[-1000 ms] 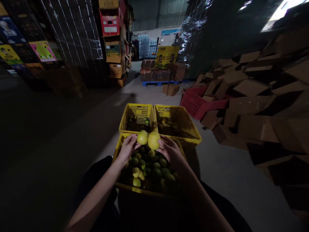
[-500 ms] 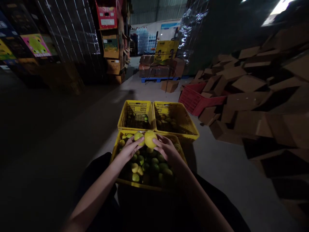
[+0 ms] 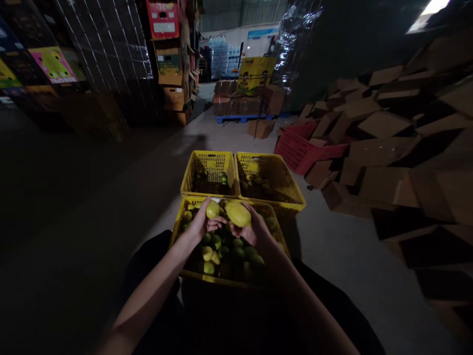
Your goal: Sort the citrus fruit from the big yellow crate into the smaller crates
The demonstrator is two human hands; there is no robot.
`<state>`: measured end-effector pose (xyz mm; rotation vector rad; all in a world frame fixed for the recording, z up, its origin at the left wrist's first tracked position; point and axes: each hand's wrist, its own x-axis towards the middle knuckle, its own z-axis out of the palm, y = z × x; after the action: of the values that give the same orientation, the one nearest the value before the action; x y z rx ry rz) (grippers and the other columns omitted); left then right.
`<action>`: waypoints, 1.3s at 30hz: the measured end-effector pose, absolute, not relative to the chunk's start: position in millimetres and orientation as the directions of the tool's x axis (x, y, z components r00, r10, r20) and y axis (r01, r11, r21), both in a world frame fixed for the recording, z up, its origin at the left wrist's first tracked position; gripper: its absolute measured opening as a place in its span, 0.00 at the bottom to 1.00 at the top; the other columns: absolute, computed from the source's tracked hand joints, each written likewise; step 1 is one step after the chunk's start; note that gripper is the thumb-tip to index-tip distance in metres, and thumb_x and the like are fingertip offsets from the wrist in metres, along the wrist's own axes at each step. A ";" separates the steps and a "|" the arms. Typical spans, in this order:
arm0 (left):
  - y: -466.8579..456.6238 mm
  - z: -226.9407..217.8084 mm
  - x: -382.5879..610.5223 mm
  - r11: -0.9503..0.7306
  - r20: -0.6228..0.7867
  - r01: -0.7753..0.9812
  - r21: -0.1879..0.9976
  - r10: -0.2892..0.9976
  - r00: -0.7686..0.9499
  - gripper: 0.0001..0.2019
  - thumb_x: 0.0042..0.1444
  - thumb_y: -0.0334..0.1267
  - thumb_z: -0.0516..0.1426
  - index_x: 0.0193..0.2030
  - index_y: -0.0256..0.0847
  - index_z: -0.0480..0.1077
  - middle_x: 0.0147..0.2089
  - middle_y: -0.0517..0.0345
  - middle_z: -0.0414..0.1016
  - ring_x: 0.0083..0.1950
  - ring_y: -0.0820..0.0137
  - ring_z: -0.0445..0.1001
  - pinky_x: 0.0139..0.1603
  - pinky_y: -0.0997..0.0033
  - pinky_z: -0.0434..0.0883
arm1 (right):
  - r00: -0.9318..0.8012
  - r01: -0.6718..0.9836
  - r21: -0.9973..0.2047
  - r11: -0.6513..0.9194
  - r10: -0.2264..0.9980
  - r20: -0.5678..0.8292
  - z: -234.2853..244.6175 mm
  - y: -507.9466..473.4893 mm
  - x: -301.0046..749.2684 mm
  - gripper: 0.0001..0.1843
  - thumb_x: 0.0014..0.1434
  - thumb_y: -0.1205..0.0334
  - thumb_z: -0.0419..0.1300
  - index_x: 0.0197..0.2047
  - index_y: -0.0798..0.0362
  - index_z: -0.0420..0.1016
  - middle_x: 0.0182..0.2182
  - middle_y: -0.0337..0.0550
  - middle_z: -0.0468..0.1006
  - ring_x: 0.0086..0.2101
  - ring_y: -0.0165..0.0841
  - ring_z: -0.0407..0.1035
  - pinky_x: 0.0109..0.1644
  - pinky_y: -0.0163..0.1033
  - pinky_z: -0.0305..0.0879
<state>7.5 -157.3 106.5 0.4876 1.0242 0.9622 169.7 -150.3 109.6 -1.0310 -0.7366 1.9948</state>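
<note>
My left hand (image 3: 201, 224) is closed round a small yellow-green lemon (image 3: 213, 209). My right hand (image 3: 253, 229) grips a larger yellow lemon (image 3: 238, 213). Both hands hover side by side over the far end of the near yellow crate (image 3: 184, 212), which is full of several green and yellow lemons (image 3: 225, 251). Beyond it stand two more yellow crates: the left one (image 3: 192, 170) and the right one (image 3: 291, 190), each with a few lemons on the bottom.
A red crate (image 3: 295, 153) lies tilted to the right among a large heap of flattened cardboard boxes (image 3: 399, 143). Stacked cartons and wrapped pallets line the left side. More boxes on a blue pallet (image 3: 244, 117) stand at the far end of the concrete floor.
Both hands turned palm up with their lemons and dropped slightly toward the near crate. The camera view tilted a little downward.
</note>
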 end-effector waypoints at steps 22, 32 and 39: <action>-170.0 106.7 -4.5 0.271 -0.245 -0.326 0.906 0.962 0.117 0.19 0.47 0.53 0.63 0.37 0.40 0.70 0.31 0.55 0.76 0.29 0.68 0.73 0.32 0.69 0.68 | -0.175 -0.200 -0.970 -0.135 0.979 -0.100 112.1 -159.9 161.5 0.25 0.41 0.50 0.72 0.40 0.51 0.75 0.33 0.43 0.81 0.33 0.38 0.75 0.32 0.38 0.70; -176.9 116.5 -11.4 -0.263 0.260 -0.021 0.965 0.961 -0.089 0.26 0.35 0.36 0.72 0.45 0.42 0.75 0.49 0.52 0.74 0.51 0.61 0.72 0.54 0.66 0.66 | 0.041 -0.073 -0.974 0.215 0.976 0.213 110.5 -162.1 160.1 0.29 0.34 0.62 0.75 0.42 0.47 0.73 0.41 0.41 0.81 0.43 0.40 0.75 0.49 0.44 0.72; -174.2 114.4 -15.5 -0.100 0.101 -0.295 0.950 0.995 -0.013 0.24 0.39 0.36 0.71 0.46 0.41 0.76 0.51 0.52 0.76 0.52 0.61 0.74 0.55 0.65 0.69 | -0.027 -0.217 -0.965 0.147 0.987 0.156 115.4 -164.0 161.7 0.25 0.37 0.62 0.74 0.43 0.50 0.79 0.42 0.41 0.82 0.45 0.42 0.74 0.54 0.47 0.69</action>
<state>-15.5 -174.2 114.4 1.0566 0.9330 1.4078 161.7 -164.0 115.4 -0.9185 -1.1494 1.2222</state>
